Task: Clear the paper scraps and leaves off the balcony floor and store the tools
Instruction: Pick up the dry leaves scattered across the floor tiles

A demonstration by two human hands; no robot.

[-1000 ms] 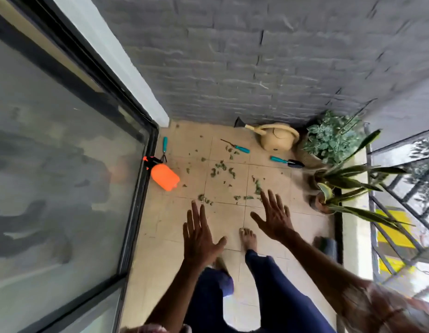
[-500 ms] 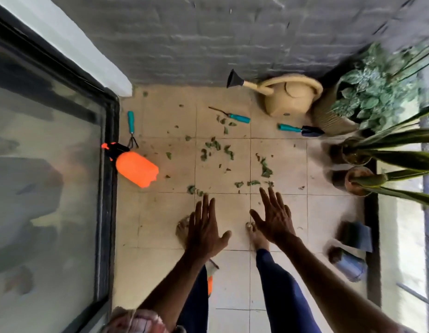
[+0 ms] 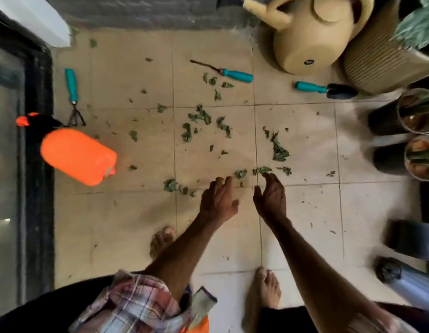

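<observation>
Many small torn green leaves (image 3: 241,173) lie on the tan tiled balcony floor (image 3: 136,224). The nearest ones make a left-to-right row just past the fingertips. The right hand (image 3: 271,200), loosely cupped, almost touches one. The left hand (image 3: 218,201) is close beside it, palm down, fingers loose. Both hold nothing.

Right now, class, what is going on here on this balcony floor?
A person bends over the tiled floor, both bare hands low by the scattered green leaves. The left hand and the cupped right hand reach at the nearest leaves; neither plainly holds anything. The three teal-handled tools and the orange spray bottle lie untouched.
</observation>
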